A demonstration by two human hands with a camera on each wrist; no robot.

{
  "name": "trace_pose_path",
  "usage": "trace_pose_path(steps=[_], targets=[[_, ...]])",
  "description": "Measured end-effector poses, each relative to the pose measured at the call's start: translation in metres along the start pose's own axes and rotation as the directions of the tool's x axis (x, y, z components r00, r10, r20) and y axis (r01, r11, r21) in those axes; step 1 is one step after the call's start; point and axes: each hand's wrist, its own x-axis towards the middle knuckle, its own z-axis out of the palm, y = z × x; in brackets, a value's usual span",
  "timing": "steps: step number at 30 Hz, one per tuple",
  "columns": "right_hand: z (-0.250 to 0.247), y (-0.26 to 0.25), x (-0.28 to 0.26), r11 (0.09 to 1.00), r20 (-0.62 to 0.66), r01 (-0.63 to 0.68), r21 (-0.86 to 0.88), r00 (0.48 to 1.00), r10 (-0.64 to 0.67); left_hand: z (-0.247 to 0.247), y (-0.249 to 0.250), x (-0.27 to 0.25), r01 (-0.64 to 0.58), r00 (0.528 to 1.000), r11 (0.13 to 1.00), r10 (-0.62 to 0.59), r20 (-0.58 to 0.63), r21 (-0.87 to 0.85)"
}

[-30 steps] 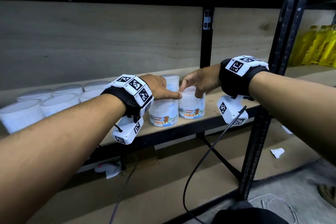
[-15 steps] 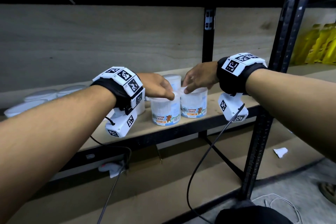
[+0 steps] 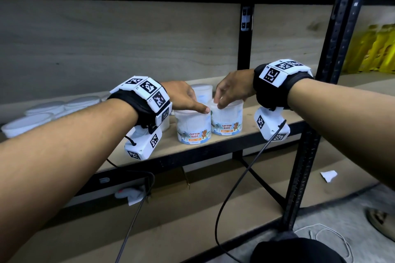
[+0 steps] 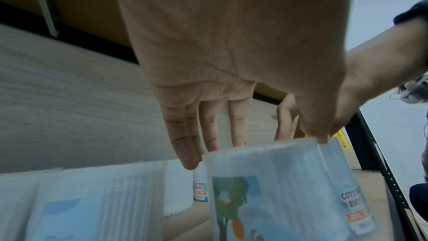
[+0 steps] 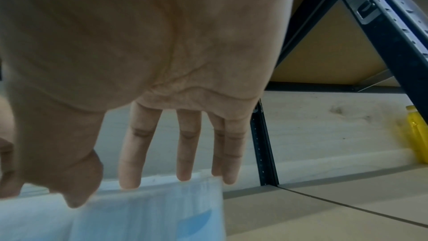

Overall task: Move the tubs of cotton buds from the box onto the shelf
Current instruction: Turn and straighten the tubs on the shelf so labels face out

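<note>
Two clear tubs of cotton buds stand side by side near the shelf's (image 3: 267,117) front edge. My left hand (image 3: 186,98) hovers over the left tub (image 3: 193,128), its straight fingers (image 4: 187,153) and thumb touching the lid's rim. Over the right tub (image 3: 227,121) arches my right hand (image 3: 232,89); its straight fingertips (image 5: 129,180) rest on the far rim of the tub (image 5: 139,213) and the thumb on the near rim. A third tub (image 3: 202,92) stands behind them. The box is out of view.
Several more white-lidded tubs (image 3: 38,119) line the shelf to the left. A black upright post (image 3: 244,64) stands behind the tubs and another (image 3: 316,134) at the right front corner. Yellow bottles (image 3: 376,49) fill the neighbouring bay. Bare shelf board lies right of the tubs.
Both hands have risen slightly above the lids, their fingers straighter than before. The two tubs have stayed where they stand on the shelf.
</note>
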Motion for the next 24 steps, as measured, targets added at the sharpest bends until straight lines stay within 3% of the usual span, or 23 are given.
trace_pose_path(steps=[7, 24], targets=[[0.002, 0.003, -0.001, 0.998, 0.011, 0.002, 0.068, 1.000, -0.003, 0.009, 0.003, 0.007, 0.120, 0.989, 0.990, -0.113, -0.092, 0.076], [-0.001, 0.006, -0.010, 0.993, 0.052, 0.051, 0.103, 0.997, -0.057, 0.007, 0.002, 0.008, 0.128, 0.988, 0.986, -0.117, -0.104, 0.103]])
